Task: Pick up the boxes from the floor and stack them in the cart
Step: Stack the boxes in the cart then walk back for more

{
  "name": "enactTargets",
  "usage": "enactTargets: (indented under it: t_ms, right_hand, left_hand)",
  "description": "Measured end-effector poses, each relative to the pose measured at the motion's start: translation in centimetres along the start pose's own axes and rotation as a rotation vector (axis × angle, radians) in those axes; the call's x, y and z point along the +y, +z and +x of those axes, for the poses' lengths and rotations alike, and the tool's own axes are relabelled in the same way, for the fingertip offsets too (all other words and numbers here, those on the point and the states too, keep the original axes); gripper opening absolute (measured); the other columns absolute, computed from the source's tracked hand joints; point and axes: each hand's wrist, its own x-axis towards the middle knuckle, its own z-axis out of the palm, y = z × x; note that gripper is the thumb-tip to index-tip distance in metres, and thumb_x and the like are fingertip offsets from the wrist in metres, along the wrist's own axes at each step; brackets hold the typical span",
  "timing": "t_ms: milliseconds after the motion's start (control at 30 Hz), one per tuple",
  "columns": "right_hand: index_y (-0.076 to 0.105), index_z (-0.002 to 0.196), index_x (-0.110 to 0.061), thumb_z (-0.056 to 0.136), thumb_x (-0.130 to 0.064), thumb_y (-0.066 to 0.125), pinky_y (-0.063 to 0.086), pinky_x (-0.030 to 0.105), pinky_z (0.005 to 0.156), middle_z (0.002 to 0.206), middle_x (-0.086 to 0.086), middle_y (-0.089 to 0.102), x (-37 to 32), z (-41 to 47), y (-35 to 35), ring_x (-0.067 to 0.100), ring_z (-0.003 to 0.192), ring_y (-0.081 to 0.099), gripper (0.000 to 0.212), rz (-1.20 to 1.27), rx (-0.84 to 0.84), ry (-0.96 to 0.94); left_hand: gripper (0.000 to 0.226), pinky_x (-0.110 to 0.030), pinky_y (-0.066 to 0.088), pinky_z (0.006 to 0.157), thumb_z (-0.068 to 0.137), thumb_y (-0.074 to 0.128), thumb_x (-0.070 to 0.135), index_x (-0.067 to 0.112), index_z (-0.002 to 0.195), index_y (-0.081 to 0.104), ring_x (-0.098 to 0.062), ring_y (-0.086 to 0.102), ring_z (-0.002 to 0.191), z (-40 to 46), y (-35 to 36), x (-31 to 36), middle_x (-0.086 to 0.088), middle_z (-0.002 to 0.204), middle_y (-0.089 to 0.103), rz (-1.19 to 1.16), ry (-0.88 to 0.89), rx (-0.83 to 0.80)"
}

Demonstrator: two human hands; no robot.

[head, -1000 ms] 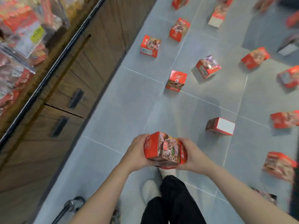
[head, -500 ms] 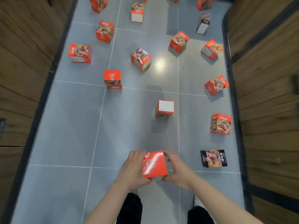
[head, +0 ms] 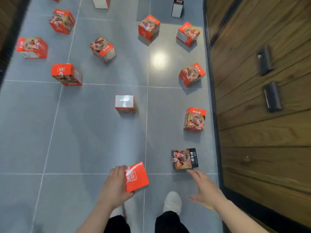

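Your left hand (head: 116, 187) grips the red box (head: 136, 177) (plain orange-red face up) above the grey tiled floor (head: 84, 132), while your right hand (head: 204, 189), fingers spread and holding nothing, reaches just beside the black box (head: 184, 159) lying near the wooden cabinet (head: 262, 123).

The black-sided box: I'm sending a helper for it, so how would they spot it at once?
Start at the wooden cabinet wall on the right and follow its base toward the person's feet. The black-sided box lies flat just ahead of the open right hand. Its dark panel sets it apart from the red boxes around it.
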Motion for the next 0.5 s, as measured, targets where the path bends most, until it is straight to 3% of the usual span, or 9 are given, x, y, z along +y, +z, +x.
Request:
enactTargets:
  t_ms: [100,200,400,500]
  right_hand:
    - [0.013,0.150,-0.032,0.077,-0.036,0.074,0.034,0.033,0.108,0.156,-0.007,0.013,2.3,2.1,-0.7,0.016,0.142,0.020,0.095,-0.079,-0.019,-0.018]
    - [0.012,0.151,-0.029,0.077,-0.040,0.074,0.022,0.034,0.116,0.158,-0.001,0.011,4.1,5.8,0.0,0.020,0.145,0.014,0.097,-0.201,-0.034,-0.080]
    - [0.005,0.150,-0.038,0.075,-0.038,0.074,0.003,0.048,0.118,0.160,0.006,-0.001,7.2,17.3,5.3,0.029,0.147,-0.001,0.102,-0.487,-0.009,-0.151]
    - [-0.003,0.148,-0.043,0.071,-0.049,0.074,0.001,0.056,0.114,0.159,0.008,-0.011,8.8,22.7,8.8,0.034,0.146,-0.005,0.110,-0.585,0.000,-0.138]
  left_hand:
    - [0.095,-0.035,0.045,0.082,0.045,0.057,0.065,0.009,0.121,0.050,-0.026,0.050,0.107,1.3,2.1,0.5,-0.004,0.112,0.054,0.027,-0.040,0.010]
    - [0.093,-0.035,0.045,0.087,0.050,0.074,0.046,0.012,0.131,0.044,-0.024,0.045,0.114,3.3,5.0,0.0,-0.001,0.117,0.051,0.014,-0.078,-0.009]
    - [0.084,-0.033,0.045,0.078,0.050,0.082,0.028,0.014,0.126,0.047,-0.025,0.047,0.103,10.0,13.4,-4.9,-0.003,0.109,0.053,0.024,0.009,0.086]
    - [0.085,-0.034,0.046,0.079,0.051,0.083,0.026,0.014,0.126,0.046,-0.023,0.045,0.103,12.2,17.2,-7.6,-0.004,0.109,0.053,0.011,0.011,0.129]
